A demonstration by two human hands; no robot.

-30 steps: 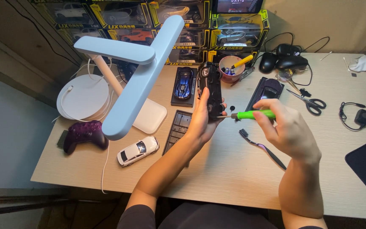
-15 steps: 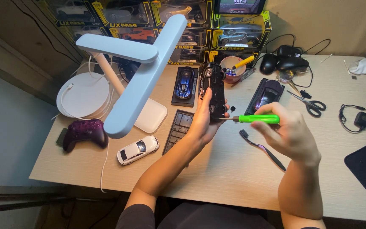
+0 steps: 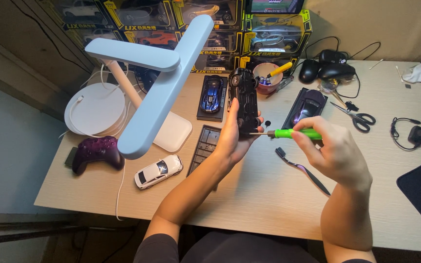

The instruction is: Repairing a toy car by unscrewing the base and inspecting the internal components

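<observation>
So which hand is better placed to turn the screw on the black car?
Right. The right hand already grips the green screwdriver, its tip against the underside of the black car. The left hand is full, holding the car upright, so it likely just steadies.

A home hobby corner: boxed model cars (image 3: 205, 19) stacked along the far wall, a wooden table (image 3: 269, 195) with lamp (image 3: 147, 83), game controller (image 3: 96, 152) and scissors (image 3: 354, 114).
</observation>
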